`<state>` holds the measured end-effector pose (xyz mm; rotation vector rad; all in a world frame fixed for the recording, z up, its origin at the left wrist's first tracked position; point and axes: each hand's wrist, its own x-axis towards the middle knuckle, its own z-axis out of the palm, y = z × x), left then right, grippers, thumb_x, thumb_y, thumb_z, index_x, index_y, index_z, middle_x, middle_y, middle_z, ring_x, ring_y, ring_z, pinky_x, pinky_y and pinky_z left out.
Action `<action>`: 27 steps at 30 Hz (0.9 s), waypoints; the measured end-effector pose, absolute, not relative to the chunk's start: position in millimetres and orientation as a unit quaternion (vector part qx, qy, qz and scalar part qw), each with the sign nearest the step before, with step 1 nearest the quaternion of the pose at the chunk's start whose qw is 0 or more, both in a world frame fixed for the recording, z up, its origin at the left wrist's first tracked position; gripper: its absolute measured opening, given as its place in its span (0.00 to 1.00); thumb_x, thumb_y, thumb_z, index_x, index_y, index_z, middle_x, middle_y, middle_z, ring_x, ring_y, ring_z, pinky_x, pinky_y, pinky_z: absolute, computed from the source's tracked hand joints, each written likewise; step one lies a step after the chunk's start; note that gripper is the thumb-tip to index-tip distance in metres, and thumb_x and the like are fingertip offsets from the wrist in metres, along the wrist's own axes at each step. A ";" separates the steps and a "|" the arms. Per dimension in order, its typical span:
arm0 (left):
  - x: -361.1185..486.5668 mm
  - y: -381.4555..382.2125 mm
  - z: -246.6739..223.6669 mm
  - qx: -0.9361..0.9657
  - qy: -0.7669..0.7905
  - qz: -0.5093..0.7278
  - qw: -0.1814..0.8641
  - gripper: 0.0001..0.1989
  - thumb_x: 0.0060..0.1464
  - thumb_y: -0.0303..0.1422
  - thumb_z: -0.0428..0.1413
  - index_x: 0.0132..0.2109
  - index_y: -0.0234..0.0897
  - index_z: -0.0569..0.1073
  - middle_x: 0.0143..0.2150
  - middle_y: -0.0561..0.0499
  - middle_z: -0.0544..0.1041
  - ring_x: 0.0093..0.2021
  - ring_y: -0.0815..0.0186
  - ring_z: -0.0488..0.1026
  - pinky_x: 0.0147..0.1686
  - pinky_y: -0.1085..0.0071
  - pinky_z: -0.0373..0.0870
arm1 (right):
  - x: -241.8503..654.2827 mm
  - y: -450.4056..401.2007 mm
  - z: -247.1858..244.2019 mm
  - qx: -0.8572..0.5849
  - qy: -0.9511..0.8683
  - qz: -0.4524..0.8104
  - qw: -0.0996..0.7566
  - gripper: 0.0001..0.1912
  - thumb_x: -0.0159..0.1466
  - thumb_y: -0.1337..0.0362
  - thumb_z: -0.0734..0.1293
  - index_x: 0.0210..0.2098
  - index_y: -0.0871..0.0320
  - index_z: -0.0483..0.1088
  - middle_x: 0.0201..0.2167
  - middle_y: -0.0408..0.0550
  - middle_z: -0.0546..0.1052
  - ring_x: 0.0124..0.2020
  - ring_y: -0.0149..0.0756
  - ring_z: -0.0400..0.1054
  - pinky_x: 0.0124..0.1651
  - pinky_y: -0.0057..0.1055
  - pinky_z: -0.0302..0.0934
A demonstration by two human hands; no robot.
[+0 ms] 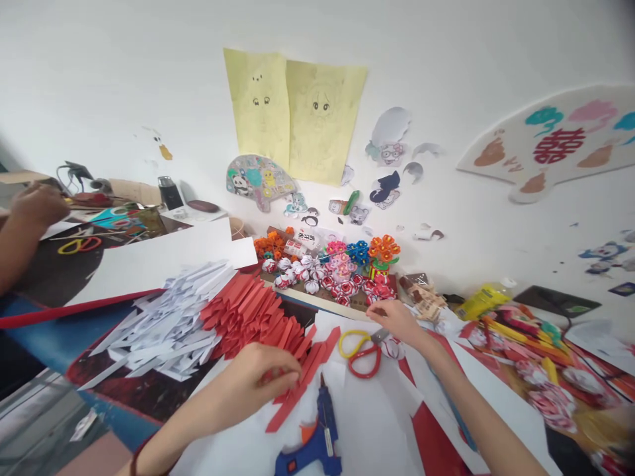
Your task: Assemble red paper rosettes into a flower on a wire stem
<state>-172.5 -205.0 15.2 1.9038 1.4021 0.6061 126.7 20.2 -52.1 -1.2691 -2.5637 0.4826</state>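
My left hand (270,377) hovers with loosely curled fingers over the near end of a pile of red paper strips (253,311). A gap shows between its thumb and fingers, and I see nothing held in it. Farther right, my right hand (397,322) reaches to the edge of a shallow box (317,301) of paper flowers. Its fingers are bent near a red-and-white paper flower (381,288), with no hold on it visible. Scissors (360,354) with yellow and red handles lie between my hands. Below them rests a blue glue gun (322,430).
White paper strips (169,324) are heaped left of the red ones. Another person's hand (40,201) is at far left, near other scissors (79,245). A yellow bottle (486,299) and more paper flowers (550,403) lie on the right. A wall (421,53) rises behind.
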 end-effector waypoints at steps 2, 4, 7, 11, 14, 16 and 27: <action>-179.4 -218.9 15.8 0.724 0.531 0.235 0.372 0.13 0.65 0.37 0.50 0.41 0.41 0.78 0.36 0.55 0.79 0.33 0.71 0.71 0.33 0.78 0.63 | 123.3 20.8 -52.6 -0.407 -0.896 0.158 0.079 0.12 0.63 0.63 0.62 0.34 0.57 0.78 0.35 0.49 0.81 0.37 0.39 0.74 0.43 0.31 0.63; -184.4 -226.7 14.8 0.730 0.527 0.228 0.370 0.14 0.66 0.38 0.49 0.42 0.41 0.78 0.37 0.54 0.80 0.34 0.71 0.72 0.35 0.77 0.63 | 118.9 21.6 -52.3 -0.377 -0.913 0.151 0.042 0.10 0.62 0.65 0.64 0.34 0.57 0.79 0.36 0.49 0.81 0.41 0.40 0.73 0.48 0.32 0.61; -187.9 -230.5 11.5 0.746 0.516 0.222 0.358 0.15 0.67 0.38 0.47 0.41 0.39 0.77 0.37 0.53 0.79 0.35 0.70 0.72 0.37 0.76 0.63 | 108.9 25.2 -50.7 -0.345 -0.929 0.137 -0.006 0.08 0.60 0.67 0.66 0.34 0.55 0.79 0.38 0.48 0.81 0.45 0.41 0.72 0.50 0.32 0.59; -187.5 -228.7 8.9 0.757 0.505 0.221 0.349 0.14 0.67 0.36 0.47 0.41 0.40 0.76 0.37 0.54 0.79 0.36 0.71 0.72 0.39 0.76 0.63 | 86.4 39.3 -46.2 -0.334 -0.934 0.120 -0.046 0.09 0.62 0.63 0.66 0.37 0.55 0.79 0.39 0.48 0.81 0.43 0.39 0.73 0.46 0.29 0.60; -185.6 -225.5 9.5 0.759 0.499 0.224 0.353 0.14 0.68 0.37 0.47 0.40 0.40 0.76 0.37 0.54 0.79 0.36 0.72 0.72 0.40 0.77 0.63 | 60.4 56.4 -46.3 -0.332 -0.935 0.107 -0.069 0.11 0.66 0.63 0.64 0.41 0.56 0.78 0.38 0.48 0.81 0.40 0.36 0.74 0.43 0.26 0.61; -184.4 -223.0 10.0 0.756 0.499 0.228 0.357 0.14 0.68 0.37 0.47 0.40 0.40 0.76 0.36 0.54 0.79 0.36 0.72 0.72 0.40 0.77 0.63 | 40.0 68.3 -51.3 -0.337 -0.934 0.089 -0.082 0.11 0.68 0.63 0.63 0.42 0.59 0.77 0.40 0.51 0.80 0.41 0.35 0.74 0.44 0.27 0.62; -198.7 -209.5 0.3 0.717 0.533 0.244 0.377 0.15 0.67 0.38 0.47 0.40 0.41 0.77 0.38 0.52 0.80 0.38 0.69 0.75 0.41 0.78 0.67 | -22.0 101.8 -108.8 -0.365 -0.920 -0.006 -0.141 0.14 0.68 0.59 0.66 0.49 0.61 0.70 0.48 0.52 0.74 0.47 0.40 0.71 0.50 0.43 0.68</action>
